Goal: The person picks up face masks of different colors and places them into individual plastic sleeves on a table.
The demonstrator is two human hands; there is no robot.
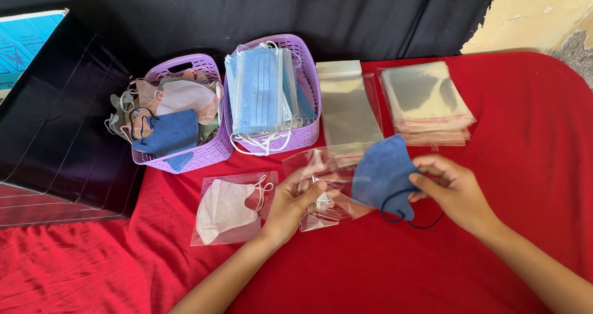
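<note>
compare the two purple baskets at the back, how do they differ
The left basket holds a loose jumble of shaped masks in navy, pink and grey; the right basket holds flat blue pleated masks stood on edge in a neat row. The left basket sits nearer the black box; the right basket sits beside the clear bags. The right one reaches further back. Both are purple, slotted plastic, on the red cloth.

A red cloth [494,264] covers the table under the fingers, a black curtain [346,14] hangs far beyond them, and a worn yellowish wall [543,11] shows at the back right.
</note>
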